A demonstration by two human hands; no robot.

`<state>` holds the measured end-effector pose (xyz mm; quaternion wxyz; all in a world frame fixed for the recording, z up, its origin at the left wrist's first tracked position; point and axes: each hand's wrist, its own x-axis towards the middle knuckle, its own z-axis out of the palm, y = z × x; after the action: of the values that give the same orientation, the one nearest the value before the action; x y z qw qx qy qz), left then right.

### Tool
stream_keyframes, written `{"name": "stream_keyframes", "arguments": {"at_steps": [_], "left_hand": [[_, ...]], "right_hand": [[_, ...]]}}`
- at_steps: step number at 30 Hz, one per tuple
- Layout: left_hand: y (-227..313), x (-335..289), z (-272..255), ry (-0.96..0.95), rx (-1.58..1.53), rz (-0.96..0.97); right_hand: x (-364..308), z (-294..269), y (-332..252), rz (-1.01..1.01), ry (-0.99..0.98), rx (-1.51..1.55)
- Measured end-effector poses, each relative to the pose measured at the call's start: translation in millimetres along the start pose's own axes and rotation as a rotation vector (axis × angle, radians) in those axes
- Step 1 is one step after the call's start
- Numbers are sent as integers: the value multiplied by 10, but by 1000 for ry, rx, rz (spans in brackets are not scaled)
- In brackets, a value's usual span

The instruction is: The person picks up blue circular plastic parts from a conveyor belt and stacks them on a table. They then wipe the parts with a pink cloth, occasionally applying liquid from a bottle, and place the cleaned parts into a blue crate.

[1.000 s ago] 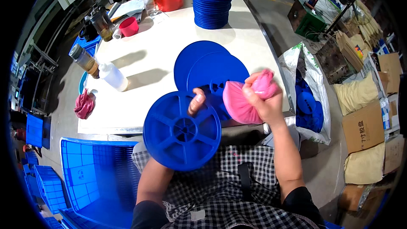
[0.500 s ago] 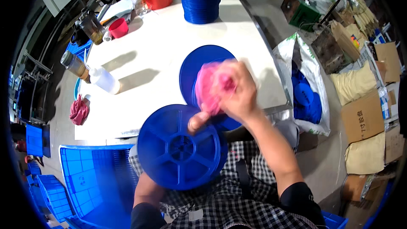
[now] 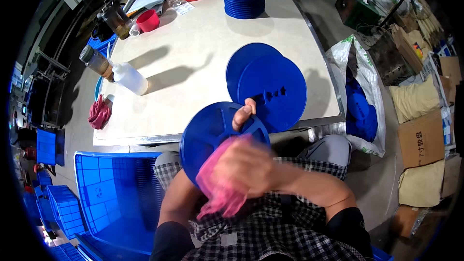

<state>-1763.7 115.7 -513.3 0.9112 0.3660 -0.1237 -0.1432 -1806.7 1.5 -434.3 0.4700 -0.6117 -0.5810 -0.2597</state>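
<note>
Over my lap my left hand (image 3: 244, 114) grips a round blue spoked plastic reel disc (image 3: 202, 133). The thumb shows over its far right rim, and the other fingers are hidden behind it. Bunched in my right hand (image 3: 249, 164), which is smeared by motion, is a pink cloth (image 3: 221, 186) that lies across the disc's near right part. Just beyond, a flat blue disc with small cut-outs (image 3: 282, 79) overlaps another blue disc (image 3: 246, 55) on the table. Its near edge reaches past the table's front edge.
A tall stack of blue discs (image 3: 245, 0) stands at the table's (image 3: 193, 96) far side. At left are a white squeeze bottle (image 3: 130, 78), brown-tinted bottles and a crumpled pink rag (image 3: 99, 113). A blue crate (image 3: 104, 183) sits at lower left; a white sack (image 3: 372, 133) holds blue pieces at right.
My right hand has swung from above the table discs down to the held disc with the cloth. The held disc has shifted right and tilted, and the upper table disc is now uncovered.
</note>
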Motion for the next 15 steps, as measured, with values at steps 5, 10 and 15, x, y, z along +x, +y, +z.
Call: {"name": "stream_keyframes", "arguments": {"at_steps": [5, 10, 15], "left_hand": [[-7, 72, -476, -24, -48, 46], [-56, 93, -556, -33, -150, 228], [-155, -16, -458, 56, -186, 350]], "right_hand": [[-81, -203, 570, 282, -3, 93], [-191, -19, 165, -46, -101, 175], [-171, -422, 1373, 541, 323, -485]]}}
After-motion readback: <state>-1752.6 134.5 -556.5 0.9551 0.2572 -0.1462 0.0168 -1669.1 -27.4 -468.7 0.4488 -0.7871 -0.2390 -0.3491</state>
